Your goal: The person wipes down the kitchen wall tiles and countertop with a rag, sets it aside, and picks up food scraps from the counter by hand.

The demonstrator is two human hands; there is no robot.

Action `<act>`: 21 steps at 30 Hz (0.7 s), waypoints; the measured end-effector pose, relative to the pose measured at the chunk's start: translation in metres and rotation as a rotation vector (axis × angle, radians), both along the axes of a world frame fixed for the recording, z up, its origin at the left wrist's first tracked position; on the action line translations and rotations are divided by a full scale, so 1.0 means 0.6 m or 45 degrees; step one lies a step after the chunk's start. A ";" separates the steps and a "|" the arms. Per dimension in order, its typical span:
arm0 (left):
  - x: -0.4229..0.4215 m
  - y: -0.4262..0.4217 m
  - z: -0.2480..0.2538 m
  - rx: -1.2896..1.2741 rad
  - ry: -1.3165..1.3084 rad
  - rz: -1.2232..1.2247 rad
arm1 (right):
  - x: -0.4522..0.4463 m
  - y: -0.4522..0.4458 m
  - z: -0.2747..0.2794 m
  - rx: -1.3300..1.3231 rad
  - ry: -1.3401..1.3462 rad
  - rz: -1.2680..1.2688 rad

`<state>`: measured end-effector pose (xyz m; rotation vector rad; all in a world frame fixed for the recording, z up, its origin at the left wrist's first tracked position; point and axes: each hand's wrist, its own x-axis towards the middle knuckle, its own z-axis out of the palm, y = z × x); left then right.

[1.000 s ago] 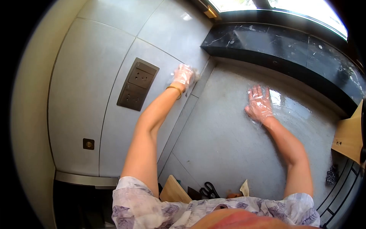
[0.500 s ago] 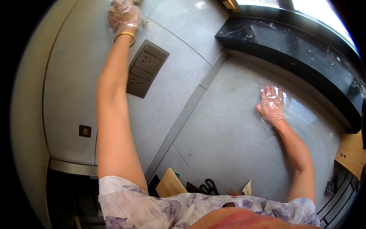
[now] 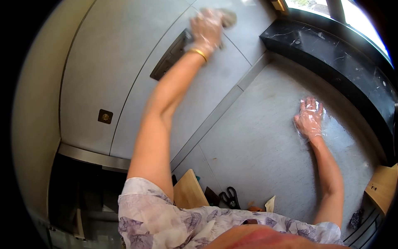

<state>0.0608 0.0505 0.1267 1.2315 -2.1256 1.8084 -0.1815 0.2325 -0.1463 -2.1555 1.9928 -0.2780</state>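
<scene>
My left hand (image 3: 206, 30), in a clear plastic glove, is at the grey tiled wall (image 3: 112, 54), near the top of the view. It presses a greyish-beige cloth (image 3: 229, 18) against the tiles; both are smeared by motion. Just below the wrist, the dark socket panel (image 3: 170, 56) is partly covered by the hand and forearm. My right hand (image 3: 310, 118), also gloved in clear plastic, lies flat on the grey countertop (image 3: 248, 141) with fingers stretched out and nothing held. A wet, shiny patch (image 3: 335, 130) shows beside it.
A black marble sill (image 3: 331, 54) runs under the window. Near my body are a wooden board (image 3: 188, 189), black-handled scissors (image 3: 230, 198) and a pale scrap (image 3: 270, 204). A wooden box (image 3: 382, 186) stands at the right. A small square outlet (image 3: 105, 116) is on the wall.
My left hand has swept rightward across the wall with the cloth, past the socket panel's upper end. The whole view has shifted slightly; my right hand still rests flat on the counter.
</scene>
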 end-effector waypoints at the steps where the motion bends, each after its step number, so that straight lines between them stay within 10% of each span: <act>1: -0.023 0.019 0.073 0.162 0.122 0.313 | 0.000 0.000 0.001 -0.005 0.027 0.008; 4: -0.058 0.089 0.219 0.537 0.480 0.133 | 0.002 0.000 0.004 0.000 0.027 -0.012; 6: 0.075 0.003 0.235 0.420 0.075 0.074 | 0.004 0.002 0.009 -0.013 0.022 -0.023; 13: 0.130 0.129 0.126 0.352 0.020 0.448 | -0.001 -0.003 -0.002 -0.043 0.000 -0.036; 17: 0.139 0.020 0.122 0.228 -0.222 0.077 | 0.002 0.004 0.004 -0.030 -0.009 -0.035; 19: 0.088 -0.053 0.130 0.522 -0.057 0.270 | 0.004 0.004 0.001 -0.041 -0.011 -0.020; 21: 0.050 -0.039 0.122 0.674 0.302 -0.189 | 0.001 0.003 -0.002 -0.057 -0.021 -0.012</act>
